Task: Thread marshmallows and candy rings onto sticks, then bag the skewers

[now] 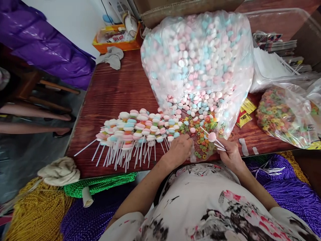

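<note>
The right hand (232, 154) holds a few thin white sticks (218, 144). Its fingers are closed around them. One stick has a pink marshmallow (212, 136) pushed onto it, and the stick pokes up and to the left, over the candy.

The left hand (179, 149) rests palm down on the edge of the pile of little colored candy rings (200, 134). Its fingers curl down into the rings, but I cannot tell if they are pinching one.

The rings lie loose on the brown worktop (115, 93), right in front of the person. Pink, blue and white marshmallows spill out among them from a very big clear bag (198, 57) that stands just behind.

To the left of the left hand lies a row of finished candy sticks (132, 134). Each one has marshmallows and rings stacked on it, and the white stick ends point toward the person.

On the right side sits a smaller bag of candy rings (283, 113). Behind it is a stack of clear wrappers (268, 67). A small yellow packet (245, 112) lies between the two bags.

An orange box (112, 40) stands at the far end of the worktop, with a gray cloth (111, 57) beside it.
</note>
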Available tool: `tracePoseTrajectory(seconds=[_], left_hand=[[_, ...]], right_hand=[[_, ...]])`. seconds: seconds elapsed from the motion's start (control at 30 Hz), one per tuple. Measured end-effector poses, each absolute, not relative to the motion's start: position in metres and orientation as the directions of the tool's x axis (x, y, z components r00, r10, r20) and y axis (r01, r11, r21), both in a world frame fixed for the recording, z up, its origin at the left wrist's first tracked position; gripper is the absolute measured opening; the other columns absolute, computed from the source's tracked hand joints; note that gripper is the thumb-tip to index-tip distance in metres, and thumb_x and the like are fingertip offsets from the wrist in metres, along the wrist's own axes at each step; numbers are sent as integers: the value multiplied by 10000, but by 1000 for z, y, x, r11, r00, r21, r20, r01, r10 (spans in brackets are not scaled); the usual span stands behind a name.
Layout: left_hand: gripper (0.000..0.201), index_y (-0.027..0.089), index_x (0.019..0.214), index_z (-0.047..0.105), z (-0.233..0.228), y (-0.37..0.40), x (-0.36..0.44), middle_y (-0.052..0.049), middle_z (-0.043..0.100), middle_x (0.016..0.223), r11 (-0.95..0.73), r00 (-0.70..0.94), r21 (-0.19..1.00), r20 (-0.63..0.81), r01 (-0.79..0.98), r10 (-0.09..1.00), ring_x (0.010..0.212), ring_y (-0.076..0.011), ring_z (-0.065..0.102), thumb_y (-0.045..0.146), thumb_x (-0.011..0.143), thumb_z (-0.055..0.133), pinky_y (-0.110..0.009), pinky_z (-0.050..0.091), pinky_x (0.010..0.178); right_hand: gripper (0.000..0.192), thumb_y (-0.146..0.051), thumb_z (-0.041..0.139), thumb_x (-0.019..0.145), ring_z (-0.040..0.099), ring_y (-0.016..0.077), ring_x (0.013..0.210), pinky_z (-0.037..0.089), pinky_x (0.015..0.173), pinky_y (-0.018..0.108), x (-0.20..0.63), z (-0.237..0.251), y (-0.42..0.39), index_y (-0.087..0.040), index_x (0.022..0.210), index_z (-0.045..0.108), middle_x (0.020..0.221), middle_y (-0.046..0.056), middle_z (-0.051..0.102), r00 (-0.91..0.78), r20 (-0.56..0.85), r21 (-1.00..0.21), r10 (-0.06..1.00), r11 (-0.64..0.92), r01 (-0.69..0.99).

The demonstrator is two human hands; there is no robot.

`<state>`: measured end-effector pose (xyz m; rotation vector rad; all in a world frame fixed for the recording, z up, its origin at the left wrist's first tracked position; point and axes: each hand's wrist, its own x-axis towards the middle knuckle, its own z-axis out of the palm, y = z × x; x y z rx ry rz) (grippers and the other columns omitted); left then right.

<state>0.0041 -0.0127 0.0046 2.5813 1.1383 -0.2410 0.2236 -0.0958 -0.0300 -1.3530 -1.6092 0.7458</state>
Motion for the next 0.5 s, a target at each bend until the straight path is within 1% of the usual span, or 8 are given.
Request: tracePoseTrajectory(seconds=[0.03,0.1,0.17,0.2,0.3,0.4,0.5], left_hand=[[204,148,880,700,7,-10,4,-124,670,937,-640,680,229,-268,734,683,916,-256,633,125,897,497,-362,507,786],[249,154,840,707,11,-5,2,-116,672,907,-649,704,273,-279,710,653,885,-250,636,267,949,513,-353,502,770],[285,163,866,715,14,0,3,-102,675,890,-634,705,310,-263,708,659,864,-238,638,351,960,523,-343,499,768],[261,167,907,715,13,2,4,-97,676,894,-618,690,314,-238,721,684,866,-234,638,336,959,523,-339,500,773],[186,164,1013,696,6,6,12,-101,674,972,-594,653,291,-189,750,733,937,-241,633,191,909,545,-348,509,811],[197,134,1006,690,-5,6,21,-131,659,1078,-633,682,262,-200,729,703,1015,-261,618,116,866,551,-378,518,873],[224,123,982,692,-12,8,24,-155,647,1118,-663,696,219,-151,716,702,1051,-273,603,82,879,499,-403,515,909]], right_hand=[[227,-56,433,862,464,117,535,373,554,243,225,-29,-96,-197,853,611,625,-31,520,-16,243,-867,970,225,445],[217,-59,437,860,464,113,522,383,557,240,228,-28,-96,-197,813,598,605,-36,500,-6,251,-860,968,226,457],[210,-56,442,851,461,111,512,387,557,238,230,-27,-97,-197,798,589,593,-42,482,1,265,-850,964,233,472],[208,-53,445,843,462,111,511,388,558,237,230,-26,-97,-197,801,588,592,-43,479,3,270,-846,963,236,477],[206,-46,449,830,473,112,513,389,556,236,229,-26,-96,-196,790,586,594,-40,496,6,280,-846,960,244,474],[224,-48,443,836,492,115,521,389,549,235,227,-26,-95,-191,823,615,613,-30,542,3,292,-844,956,256,472],[277,-48,434,840,522,123,534,402,552,235,227,-29,-95,-188,924,658,626,-27,567,-2,281,-843,960,248,478]])
